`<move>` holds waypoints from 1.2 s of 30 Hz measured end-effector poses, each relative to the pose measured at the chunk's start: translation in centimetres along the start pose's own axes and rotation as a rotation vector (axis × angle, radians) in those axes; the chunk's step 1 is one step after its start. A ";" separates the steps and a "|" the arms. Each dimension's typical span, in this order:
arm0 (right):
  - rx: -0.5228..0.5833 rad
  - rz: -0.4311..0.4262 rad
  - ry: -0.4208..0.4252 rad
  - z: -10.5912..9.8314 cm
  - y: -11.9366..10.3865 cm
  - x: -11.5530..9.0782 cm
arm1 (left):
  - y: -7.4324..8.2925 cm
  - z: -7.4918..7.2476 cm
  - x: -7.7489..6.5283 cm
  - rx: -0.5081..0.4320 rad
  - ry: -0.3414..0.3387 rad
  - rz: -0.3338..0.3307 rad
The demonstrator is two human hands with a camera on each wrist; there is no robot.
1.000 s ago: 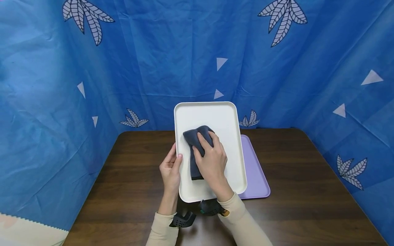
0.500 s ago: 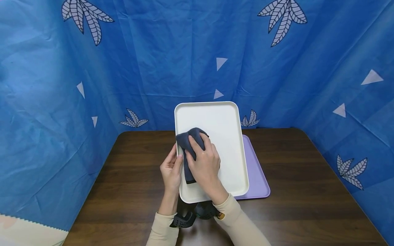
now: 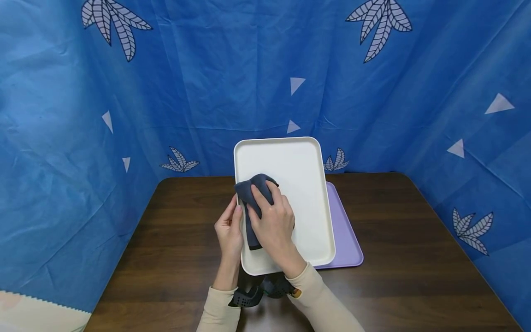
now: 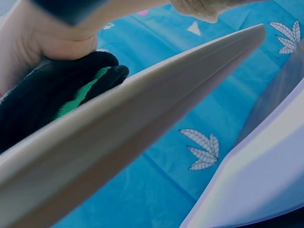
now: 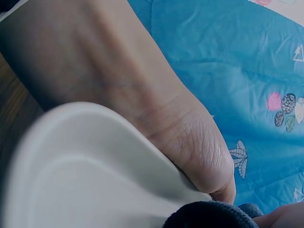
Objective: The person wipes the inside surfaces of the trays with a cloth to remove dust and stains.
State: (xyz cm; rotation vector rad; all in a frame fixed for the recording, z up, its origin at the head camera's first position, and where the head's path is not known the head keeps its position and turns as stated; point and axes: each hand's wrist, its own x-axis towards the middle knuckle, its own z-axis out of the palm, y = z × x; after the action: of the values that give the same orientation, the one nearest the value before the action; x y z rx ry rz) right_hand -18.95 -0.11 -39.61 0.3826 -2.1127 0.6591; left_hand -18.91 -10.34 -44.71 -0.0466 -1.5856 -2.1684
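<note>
A white rectangular tray [image 3: 307,193] is held up at a tilt over the table, its inner face toward the head camera. My left hand [image 3: 229,230] grips its left rim, thumb at the front and fingers partly hidden behind. My right hand [image 3: 274,226] holds a folded dark grey cloth [image 3: 253,237] against the tray's left side, with one corner at the rim. In the left wrist view, a green stripe shows on the cloth [image 4: 42,104] above the tray's edge [image 4: 142,104]. The right wrist view shows my left hand [image 5: 199,147] at the rim.
Behind the white tray, a purple tray [image 3: 344,235] lies on the dark wooden table [image 3: 406,258], partly covered from view. A blue patterned curtain [image 3: 207,92] encloses the back and sides.
My right hand has slid the cloth leftward and slightly down across the white tray to its left rim. The left hand's grip stays about where it was.
</note>
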 end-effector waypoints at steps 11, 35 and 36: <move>0.000 0.021 -0.032 -0.2 0.3 0.0 | 0.0 0.1 0.1 -0.015 0.012 0.022; 0.040 0.220 0.019 -2.1 4.3 -0.2 | 0.2 -0.1 0.1 -0.038 0.015 0.050; 0.041 0.230 0.021 -2.2 4.5 -0.1 | 0.2 -0.2 0.2 -0.040 0.014 0.051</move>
State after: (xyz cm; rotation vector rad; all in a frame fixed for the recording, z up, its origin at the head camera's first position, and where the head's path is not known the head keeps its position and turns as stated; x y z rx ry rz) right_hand -19.67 4.81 -40.09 0.1550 -2.1445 0.8363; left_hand -18.95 -10.60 -44.59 -0.0829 -1.5170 -2.1559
